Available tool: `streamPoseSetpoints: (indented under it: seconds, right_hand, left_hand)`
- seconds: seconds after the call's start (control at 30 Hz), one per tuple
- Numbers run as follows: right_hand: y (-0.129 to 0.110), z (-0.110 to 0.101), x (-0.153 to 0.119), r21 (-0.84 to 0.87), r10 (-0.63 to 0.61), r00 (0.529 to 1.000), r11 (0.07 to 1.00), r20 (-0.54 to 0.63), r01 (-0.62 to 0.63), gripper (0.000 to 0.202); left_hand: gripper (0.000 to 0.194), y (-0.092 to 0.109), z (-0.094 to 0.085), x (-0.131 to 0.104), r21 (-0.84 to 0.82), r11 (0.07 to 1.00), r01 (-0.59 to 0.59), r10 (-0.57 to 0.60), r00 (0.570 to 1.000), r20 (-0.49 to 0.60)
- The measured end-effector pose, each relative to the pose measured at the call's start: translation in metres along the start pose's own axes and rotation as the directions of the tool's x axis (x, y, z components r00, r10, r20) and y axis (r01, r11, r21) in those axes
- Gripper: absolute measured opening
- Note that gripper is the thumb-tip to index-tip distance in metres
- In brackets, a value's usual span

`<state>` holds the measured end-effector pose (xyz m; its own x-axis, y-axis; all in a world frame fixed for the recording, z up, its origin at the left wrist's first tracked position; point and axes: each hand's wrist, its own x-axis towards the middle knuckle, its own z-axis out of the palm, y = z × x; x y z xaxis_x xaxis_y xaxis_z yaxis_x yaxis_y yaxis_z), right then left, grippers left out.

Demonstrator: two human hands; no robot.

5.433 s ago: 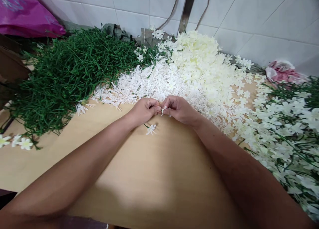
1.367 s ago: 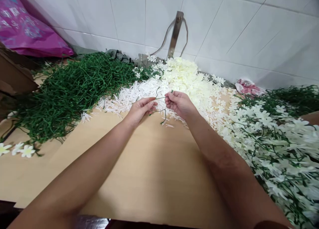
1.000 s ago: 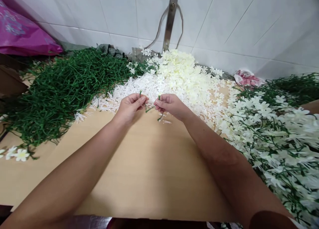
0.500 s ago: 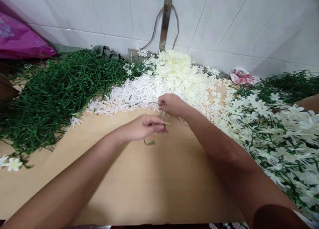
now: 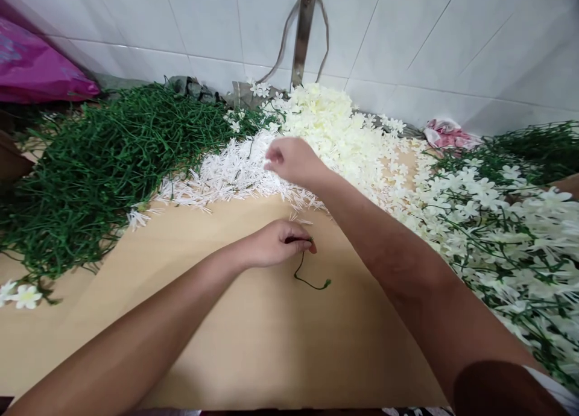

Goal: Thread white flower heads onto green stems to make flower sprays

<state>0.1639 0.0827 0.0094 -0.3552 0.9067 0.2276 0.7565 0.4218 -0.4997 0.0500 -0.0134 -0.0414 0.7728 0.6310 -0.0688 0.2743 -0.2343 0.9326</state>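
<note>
My left hand [image 5: 286, 243] is closed in a pinch on a thin green artificial flower stem [image 5: 312, 286], whose lower part curves down over the board. My right hand [image 5: 292, 159] hovers over the border between a heap of white stamens [image 5: 230, 172] and a mound of cream flower heads [image 5: 323, 117]. Its fingers are curled together and slightly blurred; whatever they may hold cannot be made out. A few loose white stamens [image 5: 302, 219] lie just above my left hand.
A big pile of green stems [image 5: 104, 163] covers the left side. Assembled white flowers on stems [image 5: 506, 235] crowd the right. Behind are a tiled wall [image 5: 208, 24], a metal bracket [image 5: 303, 36], a pink bag [image 5: 40, 66] and a red-and-white cloth [image 5: 450, 134]. The tan board [image 5: 235, 349] lies beneath my arms.
My right hand has moved up and left, away from my left hand, onto the stamen heap. My left hand has shifted slightly right and down, and its stem now hangs toward the right.
</note>
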Motion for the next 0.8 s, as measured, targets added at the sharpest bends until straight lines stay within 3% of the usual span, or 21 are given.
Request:
streamPoseSetpoints:
  seconds: [0.1,0.17,0.33,0.5,0.63,0.8]
  right_hand:
    - [0.014,0.017,-0.025,-0.293,0.034,0.997,0.956,0.065,-0.014,0.012]
    - [0.021,0.023,-0.032,-0.314,0.050,0.996,0.949,0.074,-0.024,0.007]
    - [0.030,0.013,-0.032,0.073,0.079,0.997,0.994,0.011,-0.080,0.010]
    - [0.049,-0.005,-0.041,0.492,0.205,0.978,0.854,-0.025,-0.167,0.015]
    - [0.062,-0.010,-0.047,0.554,0.280,0.958,0.808,-0.066,-0.199,0.019]
    - [0.060,-0.014,-0.046,0.612,0.261,0.963,0.772,-0.062,-0.169,0.020]
  left_hand:
    - [0.018,-0.002,0.002,0.002,0.000,1.000,0.007,-0.007,1.000,-0.006]
    - [0.018,-0.003,0.002,0.001,0.016,1.000,0.008,-0.008,1.000,0.002]
    - [0.025,0.002,0.000,-0.006,0.101,0.995,0.011,-0.022,0.993,0.118]
    - [0.031,0.011,-0.004,-0.010,0.197,0.980,0.031,-0.063,0.986,0.157]
    - [0.024,0.019,-0.011,-0.015,0.240,0.970,0.035,-0.081,0.979,0.187]
    - [0.014,0.025,-0.025,-0.029,0.281,0.952,0.120,-0.178,0.966,0.190]
